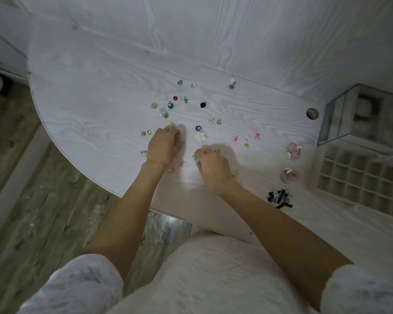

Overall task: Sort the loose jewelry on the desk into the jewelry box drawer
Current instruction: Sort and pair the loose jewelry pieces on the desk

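Several small earrings and charms lie scattered over the white desk (95, 91). My left hand (163, 145) rests knuckles-up among them, fingers curled over small pieces near a gold stud (170, 124). My right hand (211, 166) is curled too, with a small green piece (196, 159) showing at its fingertips. A white flower earring (200, 136) and a blue ring charm (198, 128) lie between and beyond the hands. The open jewelry box drawer (361, 177), divided into small square cells, lies at the right.
The mirrored jewelry box (340, 118) stands at the far right behind the drawer. Two pink fluffy pieces (293, 150) (289, 175) and a black-and-blue bow (280, 198) lie near the drawer. A round cable hole (312, 113) is in the desk. The curved desk edge drops to wooden floor on the left.
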